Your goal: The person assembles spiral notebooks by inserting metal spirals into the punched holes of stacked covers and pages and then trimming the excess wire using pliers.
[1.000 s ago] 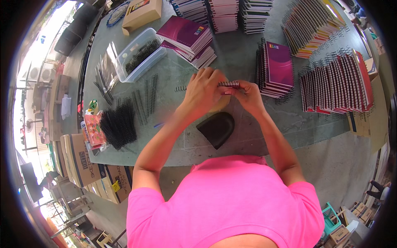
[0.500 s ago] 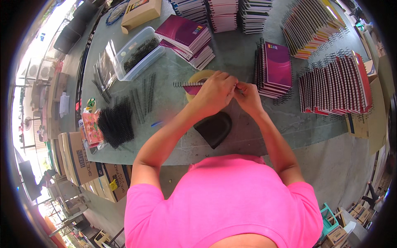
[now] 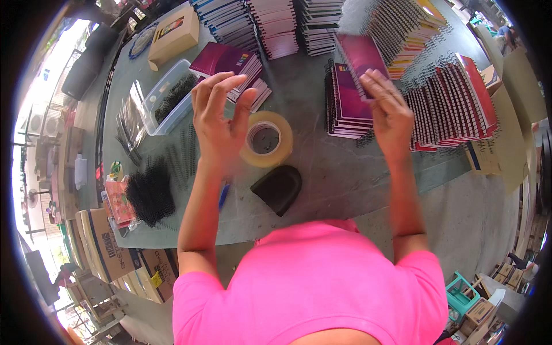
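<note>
Fingers of the right hand (image 3: 386, 112) grip a small maroon spiral-bound notebook (image 3: 359, 54) by its lower edge, thumb behind and fingertips in front, holding it raised at about one o'clock from the middle of the grey worktop (image 3: 322, 167). Just below it, at two o'clock, lies a low stack of the same maroon notebooks (image 3: 345, 103), its wire spines facing left. The left hand (image 3: 221, 115) hovers open and empty at about ten o'clock — fingers (image 3: 214, 92) spread and slightly curled, touching nothing.

Just beside that hand, near the centre, a wide roll of tan packing tape (image 3: 266, 139) lies flat on the worktop. A black wedge-shaped pad (image 3: 278, 188) sits at six o'clock from the roll, near the person's pink shirt (image 3: 310, 282). A blue pen (image 3: 223, 195) shows partly under the left forearm.

At nine o'clock a clear plastic tub of black wire coils (image 3: 167, 103) stands near loose black spiral bindings (image 3: 183, 158), and a dark heap of coils (image 3: 150, 192) lies at eight o'clock. Rows of upright red-covered spiral notebooks (image 3: 454, 103) fill the three o'clock side — well apart from the tape. Tall piles of notebooks (image 3: 270, 23) line the twelve o'clock edge.
</note>
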Demonstrator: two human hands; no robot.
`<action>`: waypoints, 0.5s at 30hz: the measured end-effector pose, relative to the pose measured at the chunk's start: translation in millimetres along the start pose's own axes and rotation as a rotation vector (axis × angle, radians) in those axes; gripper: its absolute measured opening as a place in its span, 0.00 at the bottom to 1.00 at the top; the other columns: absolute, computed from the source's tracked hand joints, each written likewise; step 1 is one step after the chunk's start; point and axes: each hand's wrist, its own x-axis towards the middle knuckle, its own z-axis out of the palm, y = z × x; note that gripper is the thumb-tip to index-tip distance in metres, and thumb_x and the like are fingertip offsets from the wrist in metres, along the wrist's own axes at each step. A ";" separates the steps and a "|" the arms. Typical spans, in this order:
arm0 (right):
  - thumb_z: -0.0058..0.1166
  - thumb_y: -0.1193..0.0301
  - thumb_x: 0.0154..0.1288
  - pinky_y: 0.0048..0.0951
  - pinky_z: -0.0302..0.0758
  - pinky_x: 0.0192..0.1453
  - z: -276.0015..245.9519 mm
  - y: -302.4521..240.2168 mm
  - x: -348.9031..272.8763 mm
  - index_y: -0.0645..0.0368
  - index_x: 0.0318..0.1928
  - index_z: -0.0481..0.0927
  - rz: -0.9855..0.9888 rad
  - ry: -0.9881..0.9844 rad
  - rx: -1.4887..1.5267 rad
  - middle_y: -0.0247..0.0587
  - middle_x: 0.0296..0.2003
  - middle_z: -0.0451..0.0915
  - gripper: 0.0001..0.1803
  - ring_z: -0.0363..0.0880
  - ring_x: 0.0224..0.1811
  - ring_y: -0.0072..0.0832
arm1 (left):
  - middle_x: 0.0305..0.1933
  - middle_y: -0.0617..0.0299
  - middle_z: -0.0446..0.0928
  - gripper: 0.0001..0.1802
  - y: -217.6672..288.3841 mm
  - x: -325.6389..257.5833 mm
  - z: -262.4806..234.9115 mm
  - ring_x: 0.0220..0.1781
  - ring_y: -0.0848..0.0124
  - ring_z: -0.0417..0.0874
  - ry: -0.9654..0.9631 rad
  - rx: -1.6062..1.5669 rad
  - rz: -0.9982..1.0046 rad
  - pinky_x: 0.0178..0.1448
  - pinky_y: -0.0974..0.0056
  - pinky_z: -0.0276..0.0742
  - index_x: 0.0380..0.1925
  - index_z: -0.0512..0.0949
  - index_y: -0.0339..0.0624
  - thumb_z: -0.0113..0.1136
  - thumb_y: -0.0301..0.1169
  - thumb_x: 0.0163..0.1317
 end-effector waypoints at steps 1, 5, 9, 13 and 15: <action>0.57 0.71 0.58 0.39 0.71 0.58 1.4 8.1 -10.4 0.58 0.48 0.80 0.002 -0.114 -0.046 0.46 0.48 0.79 0.16 0.75 0.54 0.42 | 0.48 0.57 0.76 0.17 -13.4 -0.9 -3.1 0.51 0.58 0.73 -0.037 0.069 0.004 0.55 0.58 0.68 0.43 0.78 0.45 0.65 0.26 0.51; 0.59 0.56 0.56 0.38 0.70 0.58 12.7 18.2 -39.1 0.58 0.46 0.80 0.037 -0.371 -0.141 0.44 0.51 0.77 0.22 0.73 0.56 0.40 | 0.52 0.57 0.76 0.21 -71.0 2.0 1.3 0.57 0.57 0.72 -0.182 0.482 0.046 0.60 0.57 0.65 0.48 0.76 0.46 0.60 0.22 0.51; 0.60 0.59 0.56 0.37 0.71 0.54 10.7 7.8 -25.1 0.60 0.42 0.80 0.141 -0.402 -0.107 0.44 0.47 0.78 0.19 0.75 0.51 0.41 | 0.53 0.56 0.76 0.21 -117.3 9.6 12.5 0.61 0.59 0.71 -0.283 0.625 0.254 0.65 0.54 0.60 0.50 0.75 0.46 0.52 0.20 0.55; 0.61 0.63 0.55 0.37 0.71 0.55 12.4 2.2 -16.8 0.60 0.46 0.79 0.119 -0.405 -0.127 0.44 0.49 0.77 0.19 0.74 0.53 0.41 | 0.49 0.57 0.78 0.18 -113.4 12.1 6.2 0.57 0.61 0.74 -0.352 0.523 0.259 0.63 0.55 0.62 0.48 0.76 0.44 0.50 0.23 0.55; 0.61 0.65 0.55 0.37 0.70 0.56 24.4 -7.1 -5.8 0.59 0.48 0.78 -0.040 -0.262 -0.129 0.45 0.52 0.75 0.20 0.74 0.54 0.41 | 0.47 0.58 0.79 0.18 -105.2 16.5 -3.4 0.55 0.62 0.76 -0.397 0.556 0.283 0.62 0.56 0.63 0.46 0.76 0.43 0.51 0.23 0.54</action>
